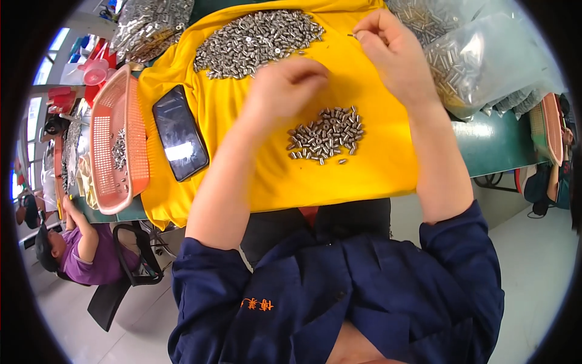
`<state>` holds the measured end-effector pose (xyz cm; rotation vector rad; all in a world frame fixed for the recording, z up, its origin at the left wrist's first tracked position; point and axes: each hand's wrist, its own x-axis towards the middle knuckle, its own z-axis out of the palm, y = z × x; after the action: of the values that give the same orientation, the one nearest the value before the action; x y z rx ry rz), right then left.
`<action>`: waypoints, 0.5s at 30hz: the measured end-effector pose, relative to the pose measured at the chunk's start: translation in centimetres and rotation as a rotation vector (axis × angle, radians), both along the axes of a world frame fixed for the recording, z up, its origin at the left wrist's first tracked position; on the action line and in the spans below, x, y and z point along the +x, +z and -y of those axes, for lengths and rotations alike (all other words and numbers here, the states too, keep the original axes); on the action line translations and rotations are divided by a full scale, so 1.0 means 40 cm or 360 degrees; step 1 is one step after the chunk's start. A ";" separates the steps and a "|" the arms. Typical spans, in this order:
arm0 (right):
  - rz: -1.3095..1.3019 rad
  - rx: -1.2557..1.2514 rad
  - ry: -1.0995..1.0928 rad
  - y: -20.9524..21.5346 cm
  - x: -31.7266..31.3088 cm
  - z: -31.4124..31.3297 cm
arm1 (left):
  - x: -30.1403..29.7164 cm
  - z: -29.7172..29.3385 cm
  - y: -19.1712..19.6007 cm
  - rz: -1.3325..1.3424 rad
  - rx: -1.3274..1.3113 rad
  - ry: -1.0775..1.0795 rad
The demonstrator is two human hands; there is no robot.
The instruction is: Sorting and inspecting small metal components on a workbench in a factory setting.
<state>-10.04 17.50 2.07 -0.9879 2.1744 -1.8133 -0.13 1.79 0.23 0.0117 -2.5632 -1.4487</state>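
A yellow cloth (242, 121) covers the table in front of me. At its far edge lies a large heap of small silver metal parts (257, 41); a smaller pile of similar parts (327, 134) lies nearer to me. My left hand (285, 88) hovers between the two piles with fingers curled; whether it holds a part is hidden. My right hand (388, 51) is raised at the far right of the cloth, its fingertips pinching one small metal part (352, 36).
A black phone (180, 132) lies on the cloth's left side. An orange plastic basket (115, 145) with a few parts stands left of it. Clear bags of metal parts (467, 67) sit at the right. Another person (79, 249) sits at lower left.
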 end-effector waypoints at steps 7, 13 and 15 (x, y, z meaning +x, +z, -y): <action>-0.0274 -0.0001 -0.0124 -0.033 0.019 0.017 | 0.008 -0.080 -0.048 -0.0523 -0.0409 -0.0719; -0.0191 0.0094 0.0052 -0.023 0.072 0.042 | 0.087 -0.083 -0.032 -0.0539 -0.0724 -0.0738; -0.0264 0.0128 0.0094 -0.011 0.084 0.030 | 0.098 -0.092 -0.030 -0.0602 -0.0817 -0.0710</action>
<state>-6.69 16.29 1.62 -1.2102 2.2648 -1.6586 3.78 5.48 -0.96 -0.8629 -2.6123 -0.7444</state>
